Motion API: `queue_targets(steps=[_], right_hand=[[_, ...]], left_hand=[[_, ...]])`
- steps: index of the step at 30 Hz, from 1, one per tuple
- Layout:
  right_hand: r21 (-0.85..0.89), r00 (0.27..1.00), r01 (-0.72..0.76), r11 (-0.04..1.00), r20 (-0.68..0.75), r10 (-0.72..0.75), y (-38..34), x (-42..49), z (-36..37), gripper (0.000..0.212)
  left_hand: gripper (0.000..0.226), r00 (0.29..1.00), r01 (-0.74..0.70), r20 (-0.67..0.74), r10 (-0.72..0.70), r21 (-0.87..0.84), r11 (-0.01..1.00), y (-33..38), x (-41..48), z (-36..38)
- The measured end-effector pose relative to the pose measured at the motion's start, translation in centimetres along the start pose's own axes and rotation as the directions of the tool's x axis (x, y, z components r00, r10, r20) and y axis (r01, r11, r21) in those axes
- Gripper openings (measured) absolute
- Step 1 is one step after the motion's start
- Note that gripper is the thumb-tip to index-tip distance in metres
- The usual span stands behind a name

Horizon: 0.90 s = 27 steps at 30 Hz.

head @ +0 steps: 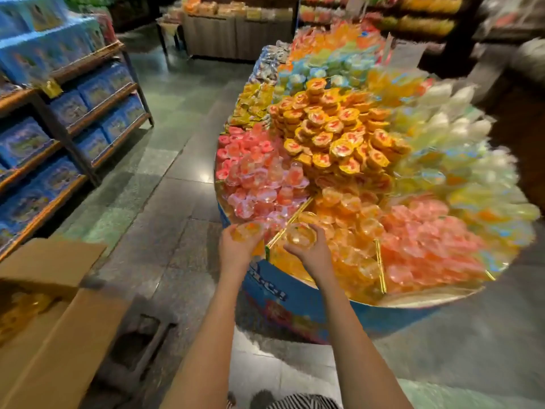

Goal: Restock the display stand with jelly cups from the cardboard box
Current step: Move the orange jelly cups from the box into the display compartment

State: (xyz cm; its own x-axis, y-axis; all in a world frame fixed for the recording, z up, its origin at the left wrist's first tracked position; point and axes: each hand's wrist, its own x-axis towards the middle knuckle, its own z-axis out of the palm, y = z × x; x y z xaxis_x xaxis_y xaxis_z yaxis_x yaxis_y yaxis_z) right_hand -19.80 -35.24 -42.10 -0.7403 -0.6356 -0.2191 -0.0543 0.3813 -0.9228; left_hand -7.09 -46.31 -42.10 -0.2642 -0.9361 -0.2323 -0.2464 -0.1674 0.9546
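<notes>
Motion blur smears much of the frame. The jelly cups [23, 308] in your cardboard box [59, 329], which the lower left edge cuts off, read only as an orange-yellow glow under its open flaps. Your left hand [239, 249] curls round an orange jelly cup [247, 231] at the near rim of the display stand [295, 293], low centre. Your fingers hide most of it, so I cannot tell whether it is one cup or more, nor which way it tips. Your right hand [314, 255], just to its right, grips a second cup [299, 238] from below. Its round face is turned up toward the camera, just beside the gold divider [305, 204] between the pink and orange compartments. The far side of the stand dissolves into blur.
</notes>
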Motion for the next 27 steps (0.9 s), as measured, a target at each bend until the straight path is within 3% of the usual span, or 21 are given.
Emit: queue_targets(steps=[7,12,27], right_hand=[[0.113,0.981,-0.120,0.986,-0.138,0.135,4.1,1.7,-5.8,0.083],[0.131,0.953,-0.183,0.974,-0.218,0.208,5.9,4.7,-8.0,0.087],[0.252,0.839,-0.287,0.924,-0.399,0.370,7.4,18.4,-7.3,0.077]], left_hand=[[0.079,0.983,-0.115,0.167,0.081,0.201,0.973,-0.5,0.4,7.9],[0.079,0.955,-0.091,0.295,0.019,0.234,0.968,-1.1,2.8,13.0],[0.087,0.841,-0.254,0.541,-0.025,0.434,0.864,-1.0,15.6,24.7]])
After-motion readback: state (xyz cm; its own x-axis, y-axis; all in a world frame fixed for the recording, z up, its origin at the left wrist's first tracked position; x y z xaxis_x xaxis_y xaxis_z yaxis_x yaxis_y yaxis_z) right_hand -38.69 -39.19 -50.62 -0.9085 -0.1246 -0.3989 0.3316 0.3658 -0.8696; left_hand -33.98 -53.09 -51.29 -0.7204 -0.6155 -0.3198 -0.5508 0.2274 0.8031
